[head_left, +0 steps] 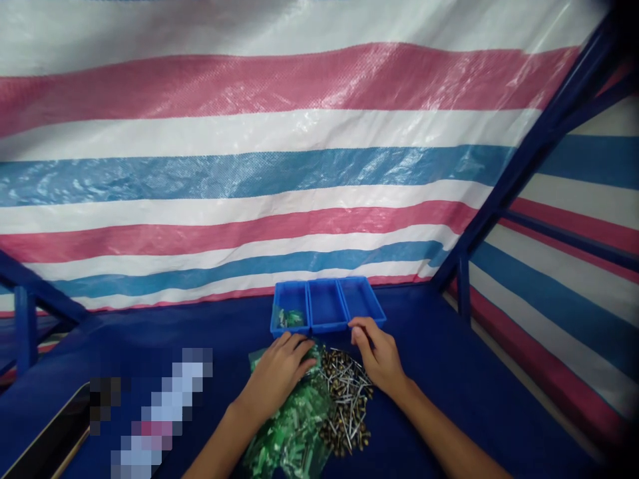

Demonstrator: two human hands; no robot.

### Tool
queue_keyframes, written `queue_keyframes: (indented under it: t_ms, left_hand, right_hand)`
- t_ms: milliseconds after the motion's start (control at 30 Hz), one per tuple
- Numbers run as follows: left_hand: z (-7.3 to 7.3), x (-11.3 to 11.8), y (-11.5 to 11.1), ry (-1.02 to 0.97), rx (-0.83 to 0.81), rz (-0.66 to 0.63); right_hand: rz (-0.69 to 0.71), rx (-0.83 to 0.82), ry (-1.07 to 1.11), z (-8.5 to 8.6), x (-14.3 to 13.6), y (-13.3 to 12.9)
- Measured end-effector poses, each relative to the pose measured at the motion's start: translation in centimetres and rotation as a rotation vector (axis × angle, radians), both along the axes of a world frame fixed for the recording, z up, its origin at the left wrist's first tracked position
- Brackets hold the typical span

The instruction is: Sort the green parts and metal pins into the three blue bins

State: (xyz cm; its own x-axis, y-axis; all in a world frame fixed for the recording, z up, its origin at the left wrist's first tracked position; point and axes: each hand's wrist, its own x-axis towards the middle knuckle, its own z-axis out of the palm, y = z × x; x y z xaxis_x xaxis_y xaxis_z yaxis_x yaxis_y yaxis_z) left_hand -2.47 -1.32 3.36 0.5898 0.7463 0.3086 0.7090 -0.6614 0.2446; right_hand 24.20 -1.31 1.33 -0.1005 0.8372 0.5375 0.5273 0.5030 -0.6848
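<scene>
My left hand [282,369] rests, fingers apart and slightly bent, on a clear plastic bag of green pieces [294,432]. To the right of the bag lies a loose pile of metal pins with brownish heads [347,406]. Above the pile's upper right side is my right hand [379,352], with its fingers curled in and the thumb against them; anything between the fingertips is too small to make out. Just beyond both hands stand three joined blue trays [328,326]. The left tray holds a few green pieces [290,318]; the middle and right trays show bare bottoms.
A dark blue table [200,326] carries everything. At the lower left lie a black flat object [52,436] and a pixelated pale item [164,412]. Blue metal frame bars [519,166] and striped plastic sheeting [249,173] enclose the table behind and at the right.
</scene>
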Motion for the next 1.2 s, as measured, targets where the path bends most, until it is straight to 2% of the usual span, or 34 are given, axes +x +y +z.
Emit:
queue_keyframes:
  t_ms: [367, 567, 733, 1033, 1100, 1200]
  left_hand:
    - [0.11, -0.15, 0.21, -0.033, -0.037, -0.02]
    - [0.18, 0.01, 0.21, 0.051, -0.085, -0.013]
    - [0.16, 0.07, 0.28, 0.036, -0.069, -0.042]
    - [-0.46, -0.08, 0.26, -0.013, -0.095, -0.042]
    - [-0.56, -0.04, 0.25, -0.029, -0.093, -0.05]
    - [-0.51, 0.13, 0.21, -0.057, -0.096, -0.073]
  right_hand:
    - [-0.008, -0.022, 0.047, -0.17, 0.07, 0.05]
    - [0.006, -0.004, 0.038, -0.1, 0.02, -0.03]
    - [-0.003, 0.0, 0.044, -0.09, -0.02, 0.01]
    - [-0.002, 0.018, -0.003, 0.25, -0.08, 0.02]
    - [0.041, 0.033, -0.048, 0.3, -0.2, 0.11]
    - [0.18, 0.047, -0.166, 0.35, -0.47, 0.26]
